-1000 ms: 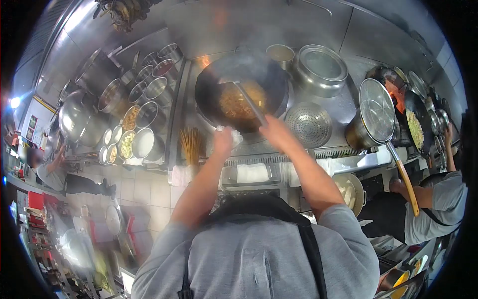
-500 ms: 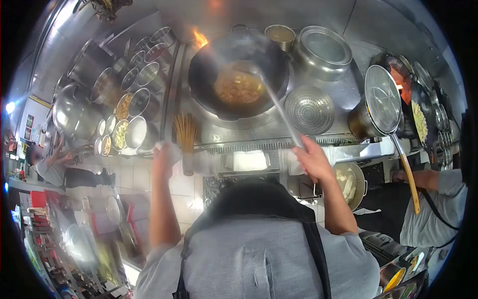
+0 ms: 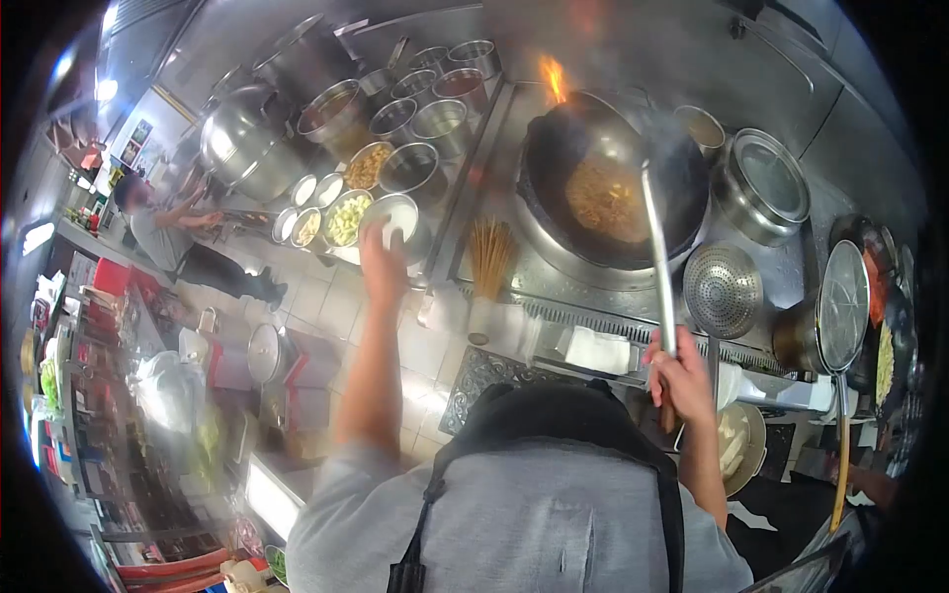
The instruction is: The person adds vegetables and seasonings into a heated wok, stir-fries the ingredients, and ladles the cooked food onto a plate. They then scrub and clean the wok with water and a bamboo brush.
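My right hand (image 3: 682, 378) is closed around the wooden end of a long metal-handled ladle (image 3: 658, 247). Its handle runs up into the black wok (image 3: 682, 212), where brown food in sauce (image 3: 605, 198) lies; I cannot make out the far end clearly. My left hand (image 3: 382, 262) is at the near rim of a metal pot with white contents (image 3: 400, 219). Its fingers look spread and slightly blurred, with nothing visible in them. Close by are a container of pale green chopped pieces (image 3: 348, 219) and one of brown pieces (image 3: 370, 166).
Flame (image 3: 554, 79) rises behind the wok. A bamboo brush (image 3: 490, 259), a perforated strainer (image 3: 724, 291), a lidded pot (image 3: 766, 188) and a wire-mesh strainer (image 3: 843, 306) surround it. A folded white cloth (image 3: 598, 350) lies on the front rail. Another person (image 3: 163, 235) stands far left.
My left hand has left the white cloth at the stove's front edge and moved to the pot with white contents. The view has turned left. My right hand still holds the ladle, now more upright.
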Available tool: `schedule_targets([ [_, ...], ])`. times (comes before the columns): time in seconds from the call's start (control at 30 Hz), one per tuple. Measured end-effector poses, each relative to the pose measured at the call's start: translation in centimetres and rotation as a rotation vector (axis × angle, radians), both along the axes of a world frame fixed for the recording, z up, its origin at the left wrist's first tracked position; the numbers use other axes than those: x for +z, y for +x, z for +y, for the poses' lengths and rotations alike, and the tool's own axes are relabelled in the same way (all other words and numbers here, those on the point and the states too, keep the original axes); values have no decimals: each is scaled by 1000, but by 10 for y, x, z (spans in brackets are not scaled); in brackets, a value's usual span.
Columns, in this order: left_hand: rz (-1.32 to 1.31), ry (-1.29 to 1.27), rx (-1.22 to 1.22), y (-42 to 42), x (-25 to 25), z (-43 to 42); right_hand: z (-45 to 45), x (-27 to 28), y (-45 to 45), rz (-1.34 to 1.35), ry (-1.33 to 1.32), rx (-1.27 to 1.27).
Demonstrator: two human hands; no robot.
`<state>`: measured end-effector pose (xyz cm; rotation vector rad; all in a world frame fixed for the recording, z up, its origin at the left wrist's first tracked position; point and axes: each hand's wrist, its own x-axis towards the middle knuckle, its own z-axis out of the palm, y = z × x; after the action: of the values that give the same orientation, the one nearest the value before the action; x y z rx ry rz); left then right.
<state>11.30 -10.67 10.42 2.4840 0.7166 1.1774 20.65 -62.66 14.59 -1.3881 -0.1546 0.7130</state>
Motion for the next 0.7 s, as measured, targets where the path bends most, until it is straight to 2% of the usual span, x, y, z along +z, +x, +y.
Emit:
schedule_targets([
  [0.07,139,16,-31,24,-25,71,28,3,-8,-33,6,147],
  [0.13,534,201,42,36,-75,131,62,19,-23,75,-7,134],
  [0.17,736,323,-16,42,-116,178,77,23,-30,141,15,144],
  [0.2,552,177,-26,41,-115,173,86,19,-33,167,38,197],
  [0.3,734,98,15,48,-113,173,111,35,-47,159,26,229],
  [0.33,713,202,8,45,-108,168,119,41,-51,149,-3,237],
  [0.5,663,126,-62,44,-93,161,154,47,-73,206,37,243],
  [0.6,618,181,-105,42,-82,157,175,49,-84,226,10,219],
  [0.7,691,136,-101,43,-68,148,190,50,-95,256,3,183],
])
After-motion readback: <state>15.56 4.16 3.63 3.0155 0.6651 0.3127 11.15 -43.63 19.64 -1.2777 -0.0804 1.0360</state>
